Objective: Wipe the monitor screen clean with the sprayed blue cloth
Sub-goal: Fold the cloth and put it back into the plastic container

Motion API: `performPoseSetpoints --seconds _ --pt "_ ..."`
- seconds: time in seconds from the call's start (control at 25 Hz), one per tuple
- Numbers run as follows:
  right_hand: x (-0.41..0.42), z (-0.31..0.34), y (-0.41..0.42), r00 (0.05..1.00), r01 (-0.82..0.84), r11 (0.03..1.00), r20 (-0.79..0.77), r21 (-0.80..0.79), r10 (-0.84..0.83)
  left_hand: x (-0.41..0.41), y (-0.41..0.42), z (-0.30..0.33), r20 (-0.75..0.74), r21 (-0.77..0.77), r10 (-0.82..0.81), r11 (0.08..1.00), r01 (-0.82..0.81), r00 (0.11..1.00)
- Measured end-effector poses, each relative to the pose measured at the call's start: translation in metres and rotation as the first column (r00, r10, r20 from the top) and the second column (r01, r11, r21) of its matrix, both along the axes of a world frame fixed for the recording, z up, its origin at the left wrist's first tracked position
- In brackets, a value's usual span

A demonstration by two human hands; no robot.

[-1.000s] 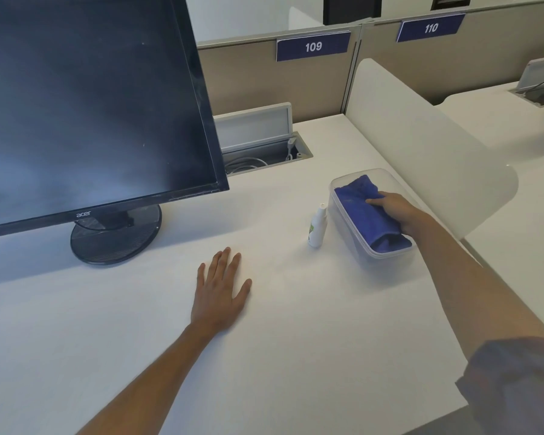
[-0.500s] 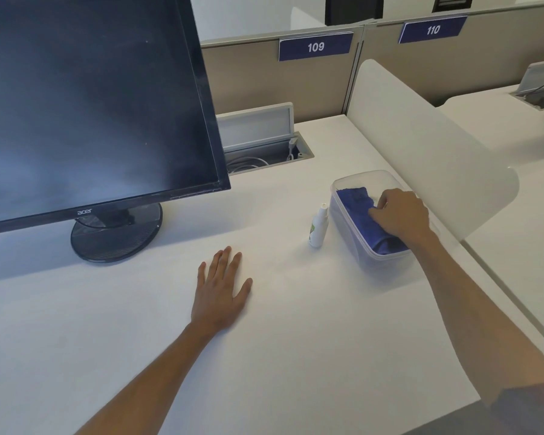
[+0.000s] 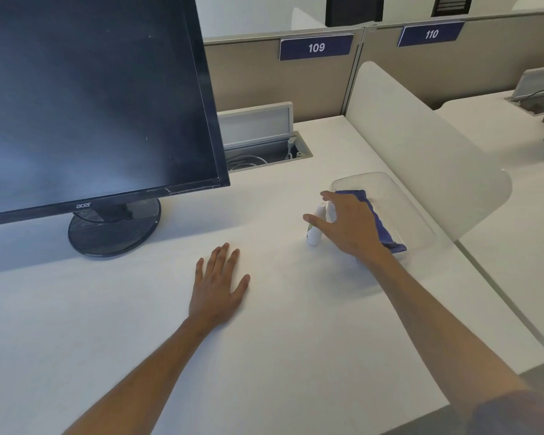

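A black monitor (image 3: 88, 98) with a dark screen stands at the left on its round base (image 3: 113, 229). The blue cloth (image 3: 382, 226) lies in a clear plastic tub (image 3: 399, 199) at the right of the desk. A small white spray bottle (image 3: 315, 227) stands just left of the tub. My right hand (image 3: 347, 224) hovers over the tub's left rim with fingers spread, its fingertips reaching around the bottle; contact is unclear. My left hand (image 3: 219, 284) rests flat on the desk, fingers straight.
The white desk (image 3: 264, 340) has a cable hatch (image 3: 264, 146) with its lid raised behind the monitor. A rounded white divider (image 3: 421, 136) stands right of the tub. Beige partitions labelled 109 and 110 close off the back. The desk's edge runs along the lower right.
My right hand has let go of the blue cloth in the tub and moved left toward the spray bottle, fingers opening. My left hand has stayed flat on the desk.
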State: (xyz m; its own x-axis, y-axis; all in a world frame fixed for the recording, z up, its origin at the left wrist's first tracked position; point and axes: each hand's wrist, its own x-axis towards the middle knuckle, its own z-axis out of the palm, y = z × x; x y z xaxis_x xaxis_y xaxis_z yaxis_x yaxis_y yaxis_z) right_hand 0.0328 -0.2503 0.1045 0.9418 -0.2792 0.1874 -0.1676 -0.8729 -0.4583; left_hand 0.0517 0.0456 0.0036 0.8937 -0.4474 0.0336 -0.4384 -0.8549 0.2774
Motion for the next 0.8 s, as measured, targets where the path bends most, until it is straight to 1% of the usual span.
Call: performPoseSetpoints --seconds 0.04,0.08,0.24,0.32,0.44,0.48,0.56,0.68,0.76,0.8 --pt "0.006 -0.003 0.002 0.999 0.001 0.999 -0.045 -0.044 -0.003 0.0 0.0 0.0 -0.001 -0.003 0.001 1.0 -0.001 1.0" --pt "0.011 -0.005 0.004 0.998 0.015 0.998 -0.062 -0.055 -0.018 0.0 0.001 0.0 -0.003 -0.006 0.001 1.0 -0.001 1.0" --pt "0.017 -0.005 0.008 0.999 0.046 0.998 -0.019 0.046 -0.045 -0.001 0.001 0.0 0.001 -0.004 0.002 1.0 -0.002 1.0" --pt "0.014 0.009 -0.001 0.992 0.088 0.992 0.082 0.087 -0.095 0.0 0.001 0.0 0.003 -0.002 0.003 1.0 -0.003 1.0" --pt "0.01 0.038 -0.031 0.929 0.176 0.977 0.308 0.12 -0.205 0.001 0.001 -0.001 0.003 0.0 0.001 1.0 -0.001 1.0" --pt "0.009 0.047 -0.044 0.903 0.217 0.968 0.351 0.123 -0.247 0.0 0.001 -0.001 0.002 -0.001 0.002 1.0 -0.002 1.0" --pt "0.008 0.059 -0.069 0.865 0.303 0.948 0.389 0.099 -0.317 0.0 0.001 -0.001 0.001 0.001 0.003 1.0 -0.003 1.0" --pt "0.01 0.064 -0.101 0.845 0.364 0.925 0.38 0.104 -0.376 0.0 0.001 0.0 0.005 -0.004 0.003 1.0 -0.003 1.0" --pt "0.014 0.059 -0.114 0.872 0.38 0.923 0.312 0.052 -0.377 0.0 0.0 0.001 0.002 -0.004 0.003 1.0 -0.003 1.0" --pt "0.017 0.054 -0.118 0.895 0.377 0.926 0.25 0.015 -0.369 0.0 0.0 0.001 0.002 -0.002 0.005 1.0 -0.005 1.0"
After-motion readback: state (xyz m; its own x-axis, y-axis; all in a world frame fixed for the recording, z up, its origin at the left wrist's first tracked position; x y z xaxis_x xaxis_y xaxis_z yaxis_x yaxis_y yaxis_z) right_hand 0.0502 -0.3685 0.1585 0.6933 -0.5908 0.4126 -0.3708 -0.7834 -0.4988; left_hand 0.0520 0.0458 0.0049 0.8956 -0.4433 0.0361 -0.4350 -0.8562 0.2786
